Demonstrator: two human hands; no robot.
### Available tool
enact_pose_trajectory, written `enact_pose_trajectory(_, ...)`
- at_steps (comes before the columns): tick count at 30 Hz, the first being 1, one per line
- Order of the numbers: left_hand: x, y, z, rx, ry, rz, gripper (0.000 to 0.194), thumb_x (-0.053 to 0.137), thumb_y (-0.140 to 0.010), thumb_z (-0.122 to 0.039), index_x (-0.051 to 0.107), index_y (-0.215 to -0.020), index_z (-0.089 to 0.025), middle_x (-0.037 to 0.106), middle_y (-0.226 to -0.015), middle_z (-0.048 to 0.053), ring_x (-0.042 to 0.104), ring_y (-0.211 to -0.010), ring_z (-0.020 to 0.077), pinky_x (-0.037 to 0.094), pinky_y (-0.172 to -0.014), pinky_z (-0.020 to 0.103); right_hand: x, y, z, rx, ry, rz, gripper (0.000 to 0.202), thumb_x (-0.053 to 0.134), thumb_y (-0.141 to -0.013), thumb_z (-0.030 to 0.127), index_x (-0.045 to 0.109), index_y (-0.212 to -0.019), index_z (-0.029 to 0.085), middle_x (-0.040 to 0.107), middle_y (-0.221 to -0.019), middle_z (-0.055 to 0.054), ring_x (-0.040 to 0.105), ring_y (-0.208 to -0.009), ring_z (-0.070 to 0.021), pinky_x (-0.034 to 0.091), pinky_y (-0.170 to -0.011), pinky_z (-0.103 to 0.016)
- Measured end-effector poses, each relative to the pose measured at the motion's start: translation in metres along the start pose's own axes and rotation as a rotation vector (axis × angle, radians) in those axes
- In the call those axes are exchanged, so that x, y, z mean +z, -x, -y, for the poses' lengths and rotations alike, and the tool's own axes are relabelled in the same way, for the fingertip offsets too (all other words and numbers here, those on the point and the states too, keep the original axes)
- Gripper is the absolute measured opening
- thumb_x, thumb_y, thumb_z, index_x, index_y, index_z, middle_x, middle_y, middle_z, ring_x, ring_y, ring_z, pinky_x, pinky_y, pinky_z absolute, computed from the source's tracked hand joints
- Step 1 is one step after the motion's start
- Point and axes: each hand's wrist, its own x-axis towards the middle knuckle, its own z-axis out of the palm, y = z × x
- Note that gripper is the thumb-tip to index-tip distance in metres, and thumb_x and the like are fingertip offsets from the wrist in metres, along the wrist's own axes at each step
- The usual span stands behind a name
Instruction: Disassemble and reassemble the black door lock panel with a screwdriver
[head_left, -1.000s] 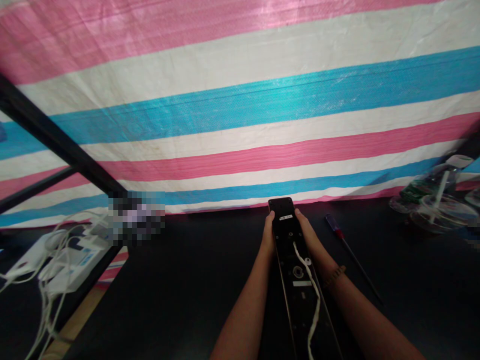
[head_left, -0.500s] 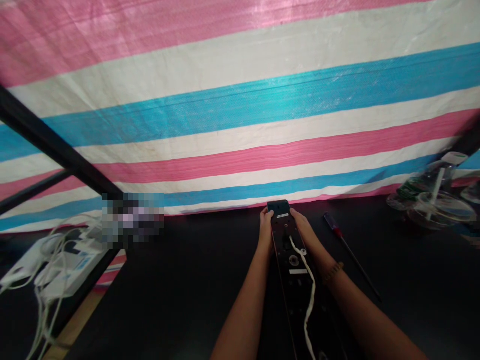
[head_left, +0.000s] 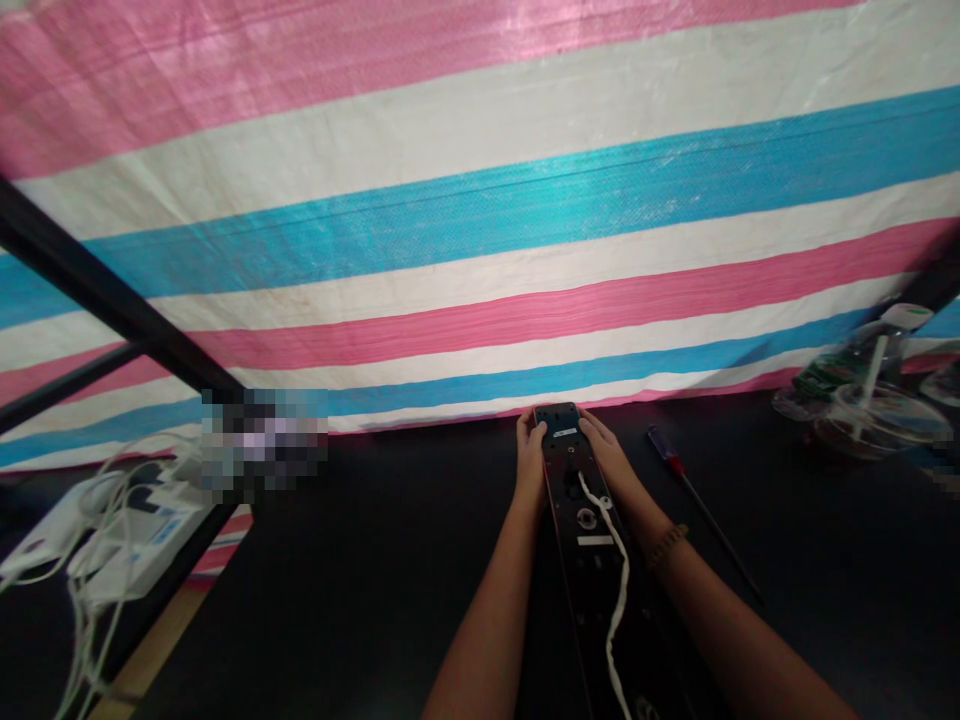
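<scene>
A long, narrow dark panel [head_left: 592, 590] with screw holes, round fittings and white labels lies on the black table, reaching toward me past the lower frame edge. Along its face runs a white cable [head_left: 623, 590], coming out of an opening near the far end. My left hand [head_left: 531, 440] is closed around the left side of the far end, its thumb on top. On the opposite side, my right hand [head_left: 598, 438] grips the same end with its thumb over the edge. The undersides of both hands' fingers are hidden.
To the right lies a screwdriver [head_left: 705, 512] with a red and dark handle. Farther right stand a plastic bottle [head_left: 844, 365] and a clear cup [head_left: 877, 425] with a straw. Tangled white cables and white boxes [head_left: 142, 545] sit left, beside a black metal frame [head_left: 127, 300]. Striped sheeting [head_left: 480, 230] hangs behind.
Both hands keep their hold on the panel's far end. That end looks slightly shifted and tilted, its face showing a little differently; all else stays put.
</scene>
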Motion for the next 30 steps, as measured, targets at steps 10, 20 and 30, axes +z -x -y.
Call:
enact_pose_trajectory(10,-0.0069,-0.0043,-0.0001,0.018,-0.088,0.044,0.034,0.071,-0.074,-0.024,0.068,-0.107,-0.023,0.072,-0.104,0.004,0.067,-0.098,0.0209,0.05,-0.087,0.031,0.0003,-0.0045,-0.0016,0.006,0.024,0.005,0.054,0.072,-0.071,0.052,0.075,-0.112,0.018,0.078,-0.103,-0.007,0.072,-0.096,-0.0255,0.053,-0.09,-0.038)
enact_pose_trajectory(20,-0.0068,-0.0067,0.0021,0.023,-0.145,0.035,0.019,0.073,-0.073,-0.029,0.073,-0.09,-0.021,0.072,-0.103,0.005,0.065,-0.102,0.0226,0.047,-0.095,0.034,-0.001,-0.0069,-0.0018,-0.017,0.084,-0.047,0.043,0.071,-0.069,0.048,0.077,-0.098,0.017,0.078,-0.095,-0.007,0.07,-0.094,-0.0257,0.053,-0.085,-0.036)
enact_pose_trajectory(30,-0.0086,-0.007,0.0032,0.01,-0.145,0.052,0.027,0.074,-0.07,-0.03,0.073,-0.095,-0.02,0.073,-0.1,0.005,0.066,-0.092,0.0208,0.049,-0.087,0.032,-0.0014,-0.0072,-0.0011,-0.029,0.116,-0.076,0.039,0.07,-0.069,0.045,0.076,-0.094,0.016,0.078,-0.093,-0.008,0.07,-0.089,-0.0251,0.053,-0.081,-0.035)
